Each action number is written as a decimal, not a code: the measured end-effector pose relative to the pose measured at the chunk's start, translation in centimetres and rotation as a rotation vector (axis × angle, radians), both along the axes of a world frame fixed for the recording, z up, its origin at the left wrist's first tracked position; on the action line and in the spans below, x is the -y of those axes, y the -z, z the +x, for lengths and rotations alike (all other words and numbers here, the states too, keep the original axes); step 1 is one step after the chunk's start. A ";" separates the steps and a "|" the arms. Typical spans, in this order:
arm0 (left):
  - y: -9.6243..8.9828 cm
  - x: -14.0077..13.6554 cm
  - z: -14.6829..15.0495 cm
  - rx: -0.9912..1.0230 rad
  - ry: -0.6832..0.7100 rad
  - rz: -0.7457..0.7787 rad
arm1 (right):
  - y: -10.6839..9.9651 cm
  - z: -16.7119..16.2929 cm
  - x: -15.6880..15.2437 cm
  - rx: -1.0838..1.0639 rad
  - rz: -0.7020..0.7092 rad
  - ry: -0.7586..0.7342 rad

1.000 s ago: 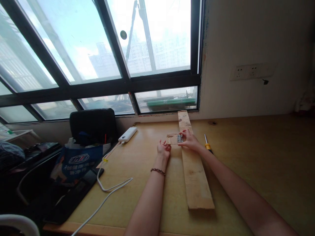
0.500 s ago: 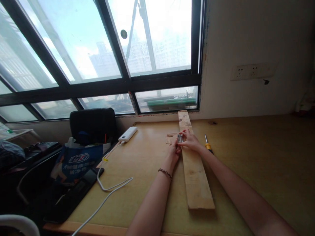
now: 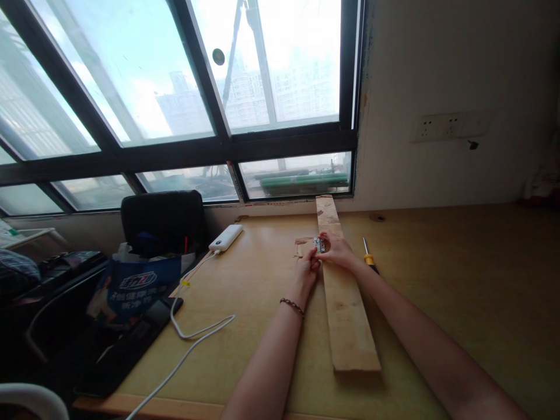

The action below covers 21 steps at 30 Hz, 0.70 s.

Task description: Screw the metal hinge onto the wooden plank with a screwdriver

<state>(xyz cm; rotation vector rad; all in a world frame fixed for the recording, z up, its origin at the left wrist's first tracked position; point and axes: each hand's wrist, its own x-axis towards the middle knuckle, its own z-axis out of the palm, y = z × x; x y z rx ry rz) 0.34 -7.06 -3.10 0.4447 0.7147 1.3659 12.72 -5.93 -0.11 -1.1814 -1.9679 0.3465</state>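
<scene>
A small silvery metal hinge [image 3: 319, 245] with several holes is held over the left edge of a long wooden board [image 3: 350, 315]. My left hand [image 3: 308, 263] grips its near-left side, fingers curled, a brown bracelet on the wrist. From the right, my right hand [image 3: 336, 249] pinches the hinge between thumb and fingers, the hand resting over the board. Just left of the hinge lies a small piece of wood [image 3: 301, 248], partly covered by the left hand. To the right of the board is a screwdriver [image 3: 370, 256] with a yellow and black handle.
A white power bank [image 3: 226, 238] with a white cable [image 3: 205, 335] lies on the left of the wooden table [image 3: 437, 280]. Beyond the table's left edge stand a black chair [image 3: 164, 216] and a blue bag [image 3: 135, 286]. The board's far end reaches the window wall.
Both hands stay at the hinge, with only a slight shift of the fingers. The whole view has moved a little.
</scene>
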 end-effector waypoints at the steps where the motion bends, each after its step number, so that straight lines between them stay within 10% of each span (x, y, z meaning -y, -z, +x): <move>1: 0.0 0.0 0.0 -0.001 0.001 0.004 | -0.1 0.0 0.0 0.009 -0.001 0.002; 21: 0.3 0.1 0.0 -0.048 0.037 0.085 | -0.3 0.2 0.4 0.017 0.024 -0.110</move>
